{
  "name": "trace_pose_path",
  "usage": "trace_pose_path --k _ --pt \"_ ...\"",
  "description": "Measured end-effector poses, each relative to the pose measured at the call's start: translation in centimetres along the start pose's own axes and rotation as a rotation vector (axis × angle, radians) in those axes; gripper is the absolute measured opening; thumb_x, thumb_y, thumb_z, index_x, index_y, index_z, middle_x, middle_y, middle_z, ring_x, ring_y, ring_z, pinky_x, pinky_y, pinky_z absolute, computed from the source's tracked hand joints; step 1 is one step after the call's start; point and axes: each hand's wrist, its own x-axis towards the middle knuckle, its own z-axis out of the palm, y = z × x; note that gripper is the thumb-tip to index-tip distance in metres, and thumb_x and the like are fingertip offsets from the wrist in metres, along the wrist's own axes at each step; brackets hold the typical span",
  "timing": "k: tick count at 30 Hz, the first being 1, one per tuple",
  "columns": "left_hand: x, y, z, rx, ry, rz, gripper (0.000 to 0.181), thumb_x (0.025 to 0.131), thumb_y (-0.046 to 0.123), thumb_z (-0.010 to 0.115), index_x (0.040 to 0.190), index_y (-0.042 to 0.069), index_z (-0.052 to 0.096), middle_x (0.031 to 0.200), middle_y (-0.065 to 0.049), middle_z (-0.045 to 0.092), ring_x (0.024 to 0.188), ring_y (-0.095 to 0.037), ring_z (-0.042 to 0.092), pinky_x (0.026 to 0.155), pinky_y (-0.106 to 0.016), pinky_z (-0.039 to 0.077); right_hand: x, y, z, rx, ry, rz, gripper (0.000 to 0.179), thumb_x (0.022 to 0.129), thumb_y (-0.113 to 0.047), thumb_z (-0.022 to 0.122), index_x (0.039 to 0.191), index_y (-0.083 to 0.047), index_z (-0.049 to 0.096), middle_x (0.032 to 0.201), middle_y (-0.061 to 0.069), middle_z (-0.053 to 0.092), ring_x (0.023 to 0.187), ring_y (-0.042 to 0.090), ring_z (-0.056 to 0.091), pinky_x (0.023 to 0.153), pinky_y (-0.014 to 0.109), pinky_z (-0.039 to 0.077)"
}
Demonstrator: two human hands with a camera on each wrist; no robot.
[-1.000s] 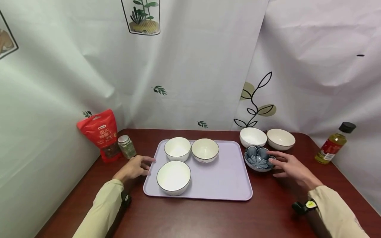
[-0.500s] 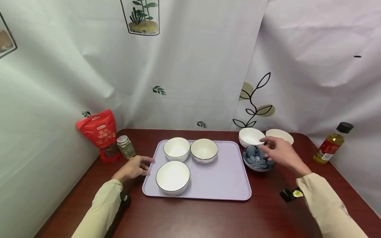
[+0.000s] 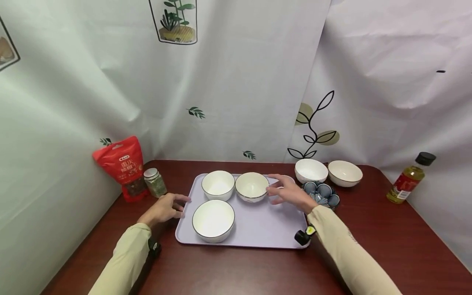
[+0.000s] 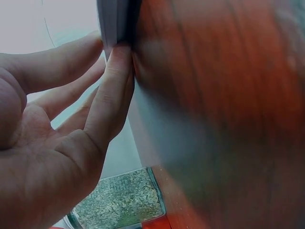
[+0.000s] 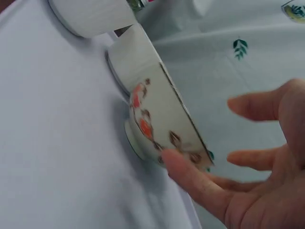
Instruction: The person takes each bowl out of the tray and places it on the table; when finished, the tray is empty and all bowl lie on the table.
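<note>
My left hand (image 3: 164, 209) is at the left edge of a lilac tray (image 3: 273, 229); in the left wrist view, its thumb and a finger pinch the tray's rim (image 4: 113, 21). My right hand (image 3: 289, 192) hovers over the tray's right part, fingers spread, beside a cream bowl with a dark rim (image 3: 253, 186). The right wrist view shows orange flowers on this bowl's side (image 5: 157, 119), one fingertip in front of it; whether they touch, I cannot tell. Also on the tray are a white bowl (image 3: 218, 184) behind and a larger white bowl (image 3: 213, 220) in front.
A blue petal-patterned bowl (image 3: 324, 191), partly hidden by my right arm, stands right of the tray. Behind it are a white bowl (image 3: 311, 170) and a cream bowl (image 3: 345, 173). An oil bottle (image 3: 410, 178) is far right; a red pouch (image 3: 123, 166) and a herb jar (image 3: 155, 182) stand left.
My right hand has left the blue bowl, passed over it and moved left across the tray to the flowered bowl. The left hand has stayed at the tray's edge.
</note>
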Motion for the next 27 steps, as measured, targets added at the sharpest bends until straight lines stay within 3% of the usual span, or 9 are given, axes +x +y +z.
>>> trace_pose_path --k 4,12,19,27 --pt "0.1 -0.1 0.0 -0.003 -0.001 0.014 0.049 0.078 -0.007 0.075 0.126 -0.001 0.066 0.12 -0.024 0.067 0.094 -0.025 0.07 0.077 -0.037 0.061 1.4 0.1 1.2 0.022 0.02 0.032 0.061 0.098 -0.009 0.057 0.154 -0.004 0.032 0.137 0.032 0.043 0.104 0.03 0.064 0.083 0.044 0.061" --pt "0.1 -0.1 -0.1 0.007 0.009 0.033 0.047 0.077 -0.008 0.076 0.122 -0.002 0.067 0.119 -0.024 0.067 0.091 -0.024 0.07 0.075 -0.036 0.061 3.2 0.6 1.5 0.103 -0.037 0.053 0.067 0.089 0.005 0.051 0.153 -0.001 0.033 0.143 0.032 0.033 0.095 0.025 0.062 0.08 0.044 0.062" --pt "0.0 0.0 -0.2 0.021 0.017 0.037 0.047 0.076 -0.009 0.076 0.122 -0.002 0.068 0.119 -0.024 0.067 0.09 -0.024 0.07 0.074 -0.036 0.061 3.5 0.7 2.1 0.169 0.027 0.049 0.069 0.084 0.008 0.047 0.151 0.001 0.036 0.138 0.032 0.036 0.09 0.026 0.064 0.079 0.044 0.062" --pt "-0.1 0.1 -0.3 0.017 0.011 0.036 0.047 0.076 -0.009 0.075 0.122 -0.002 0.068 0.118 -0.024 0.067 0.088 -0.022 0.068 0.072 -0.034 0.06 3.4 0.7 2.5 0.153 0.112 0.05 0.067 0.081 0.007 0.048 0.147 0.0 0.045 0.123 0.026 0.044 0.08 0.023 0.064 0.071 0.044 0.063"
